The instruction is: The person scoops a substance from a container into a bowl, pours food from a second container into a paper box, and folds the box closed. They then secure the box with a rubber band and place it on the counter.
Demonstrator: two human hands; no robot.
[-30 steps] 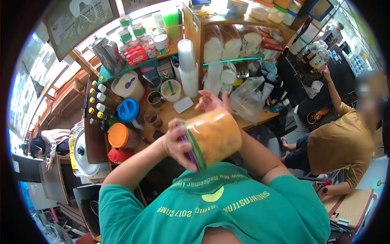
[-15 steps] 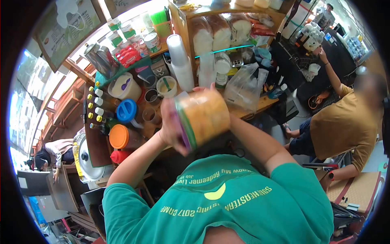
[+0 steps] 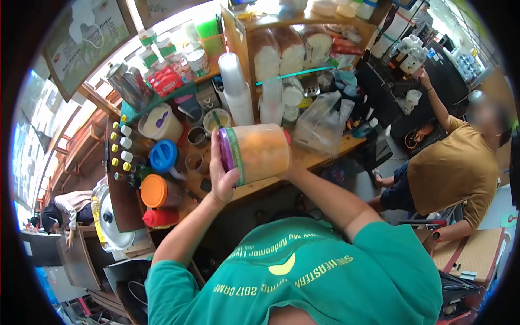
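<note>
Head view: the left hand (image 3: 221,176) presses flat against the purple lid of a clear jar of orange food (image 3: 255,153), held sideways; the right hand (image 3: 287,169) cups its base. Beyond the hands, a wooden counter (image 3: 325,157) carries an orange-lidded pitcher (image 3: 155,191), stacked cups (image 3: 234,86) and shelved bread (image 3: 292,51)

The right hand (image 3: 288,168) sits mostly hidden behind the jar (image 3: 254,153) — its fingers unseen.

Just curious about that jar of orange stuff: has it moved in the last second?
Yes. The jar has gone up and away from the person's chest, out over the wooden counter, with the left hand on its purple lid.
</note>
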